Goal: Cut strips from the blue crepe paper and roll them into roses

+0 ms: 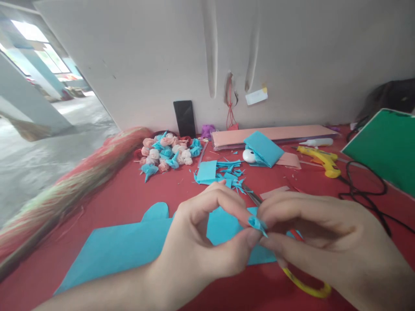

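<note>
Left grip (pixel 197 252) and right grip (pixel 343 246) closely pinch a small rolled blue paper twist (pixel 255 223) between them, seemingly light, crushable, best held by its tail.

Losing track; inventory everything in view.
Rolled paper piece: one, blue, centre
Large paper sheet: one, blue, lower centre
Paper scraps: several, blue, centre
Rolled paper flowers: many, pink, white, blue, red, rear left
Rectangular phone: one, black, against wall
Lumpy object: one, purple, beside phone
Folded paper packet: one, blue, rear centre
Rounded object: one, white, beside packet
Paper stack: one, pink, by wall
Glue gun: one, yellow, right
Nozzled bottle: one, white, rear right
Flat board: one, green, far right
Curved handle: one, yellow, lower right
Cable: one, black, right
Fringed bundle: one, red, cream, left
Tabletop: one, red, underneath
Left hand: one, centre
Right hand: one, right
</note>
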`<state>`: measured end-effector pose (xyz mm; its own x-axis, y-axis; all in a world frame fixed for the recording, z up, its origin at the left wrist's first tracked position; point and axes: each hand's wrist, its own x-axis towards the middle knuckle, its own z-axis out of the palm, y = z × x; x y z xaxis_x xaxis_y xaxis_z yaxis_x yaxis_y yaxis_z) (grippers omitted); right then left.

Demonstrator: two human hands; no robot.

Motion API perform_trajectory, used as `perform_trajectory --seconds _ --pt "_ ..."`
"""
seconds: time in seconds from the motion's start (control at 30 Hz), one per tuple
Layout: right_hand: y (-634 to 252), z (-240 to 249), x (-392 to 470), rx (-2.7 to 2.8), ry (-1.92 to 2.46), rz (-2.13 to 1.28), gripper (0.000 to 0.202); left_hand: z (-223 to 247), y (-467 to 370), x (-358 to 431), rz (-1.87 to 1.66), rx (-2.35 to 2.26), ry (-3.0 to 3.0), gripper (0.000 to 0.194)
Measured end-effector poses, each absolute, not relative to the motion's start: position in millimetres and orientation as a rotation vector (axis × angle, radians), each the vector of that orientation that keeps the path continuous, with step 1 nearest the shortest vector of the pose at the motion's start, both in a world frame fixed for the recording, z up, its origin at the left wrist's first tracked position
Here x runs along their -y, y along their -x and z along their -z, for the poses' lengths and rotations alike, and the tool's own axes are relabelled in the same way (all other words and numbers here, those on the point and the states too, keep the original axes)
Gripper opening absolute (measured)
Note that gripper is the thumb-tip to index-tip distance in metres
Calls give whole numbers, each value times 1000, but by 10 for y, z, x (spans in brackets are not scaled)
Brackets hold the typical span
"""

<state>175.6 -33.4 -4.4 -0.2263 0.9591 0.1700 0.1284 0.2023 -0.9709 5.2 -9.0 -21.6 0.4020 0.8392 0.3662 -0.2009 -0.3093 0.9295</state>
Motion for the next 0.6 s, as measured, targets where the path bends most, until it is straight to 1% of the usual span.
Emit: perform_trajectory --seconds 0.1,0.23,0.4,0.6 --pt "-1731 43 352 1563 1031 -1141 10 231 -31 107 -1134 -564 -1517 17" --pt "-1744 39 323 1530 987 -1291 23 240 -6 108 -1107 -505 -1514 16" --pt "-1806 46 298 1489 959 -1394 18 214 -6 76 -1124 -464 -1608 14" --pt "-1800 42 334 1551 987 -1249 16 167 -19 42 -1245 -494 -1835 12"
